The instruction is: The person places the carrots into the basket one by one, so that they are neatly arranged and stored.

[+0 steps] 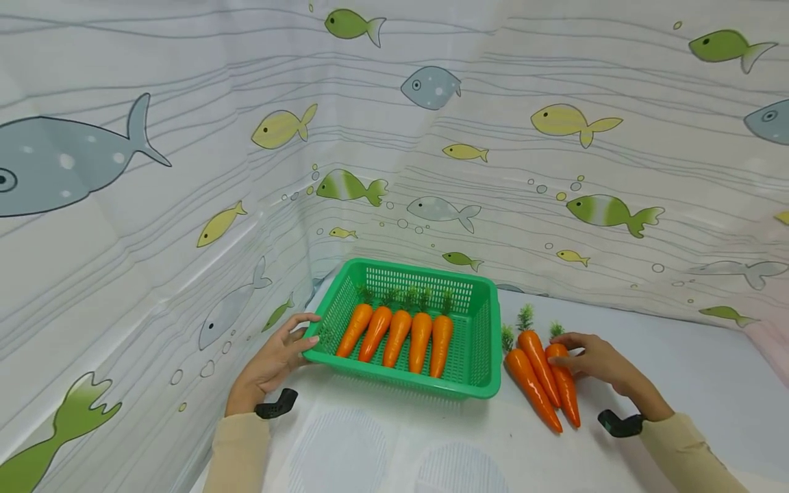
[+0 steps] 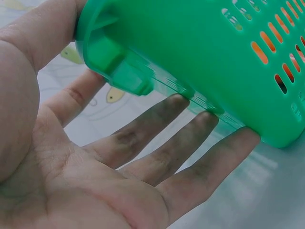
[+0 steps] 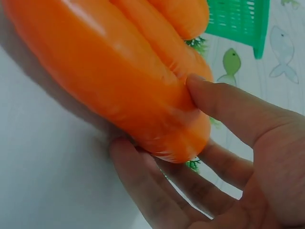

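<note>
A green plastic basket (image 1: pixel 487 329) holds several orange carrots (image 1: pixel 399 339) with green leafy tops, lying side by side. My left hand (image 1: pixel 277 356) grips the basket's left front corner. In the left wrist view the thumb is at the rim, while the fingertips (image 2: pixel 205 119) touch the outer wall. To the right of the basket lie three more carrots. My right hand (image 1: pixel 594 359) holds the rightmost carrot (image 1: pixel 566 387) near its leafy end. The right wrist view shows the thumb on top of this carrot (image 3: pixel 119 71) and the fingers around its far side and underneath.
The two other loose carrots, one in the middle (image 1: pixel 540 366) and one on the left (image 1: pixel 531 387), lie against each other on the white table (image 1: pixel 666 342). A fish-patterned curtain (image 1: pixel 382 137) hangs behind and along the left side, close to the basket.
</note>
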Action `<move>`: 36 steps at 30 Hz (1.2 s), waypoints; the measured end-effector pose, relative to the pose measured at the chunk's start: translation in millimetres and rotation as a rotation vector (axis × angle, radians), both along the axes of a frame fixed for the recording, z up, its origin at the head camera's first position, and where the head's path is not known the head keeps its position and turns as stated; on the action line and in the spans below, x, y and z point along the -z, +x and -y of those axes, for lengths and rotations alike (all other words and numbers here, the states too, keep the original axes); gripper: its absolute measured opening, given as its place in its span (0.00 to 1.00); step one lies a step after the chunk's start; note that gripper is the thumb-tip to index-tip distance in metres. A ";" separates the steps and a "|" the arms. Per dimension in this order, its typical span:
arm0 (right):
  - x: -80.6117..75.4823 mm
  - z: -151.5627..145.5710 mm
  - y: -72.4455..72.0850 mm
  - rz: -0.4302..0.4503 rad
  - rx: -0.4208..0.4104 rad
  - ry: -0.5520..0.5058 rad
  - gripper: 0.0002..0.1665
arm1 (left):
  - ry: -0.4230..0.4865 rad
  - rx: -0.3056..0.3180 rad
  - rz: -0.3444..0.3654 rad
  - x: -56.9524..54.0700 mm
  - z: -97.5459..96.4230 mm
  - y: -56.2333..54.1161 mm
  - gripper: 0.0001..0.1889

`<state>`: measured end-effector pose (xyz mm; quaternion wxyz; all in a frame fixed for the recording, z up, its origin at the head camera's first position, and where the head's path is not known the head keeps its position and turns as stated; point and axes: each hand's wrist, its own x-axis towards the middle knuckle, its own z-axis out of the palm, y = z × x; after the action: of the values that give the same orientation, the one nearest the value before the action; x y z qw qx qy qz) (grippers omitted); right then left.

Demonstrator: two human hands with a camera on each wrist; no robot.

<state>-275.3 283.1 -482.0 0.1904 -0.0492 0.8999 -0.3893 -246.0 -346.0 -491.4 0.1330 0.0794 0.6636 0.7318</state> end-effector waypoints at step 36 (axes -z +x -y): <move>-45.8 -13.0 7.2 -0.159 0.134 -0.284 0.41 | -0.007 -0.011 -0.015 -2.1 -2.1 1.9 0.26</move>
<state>-268.1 296.1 -436.1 0.0835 -0.0463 0.8493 -0.5192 -244.0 -343.8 -489.3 0.1241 0.0808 0.6677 0.7295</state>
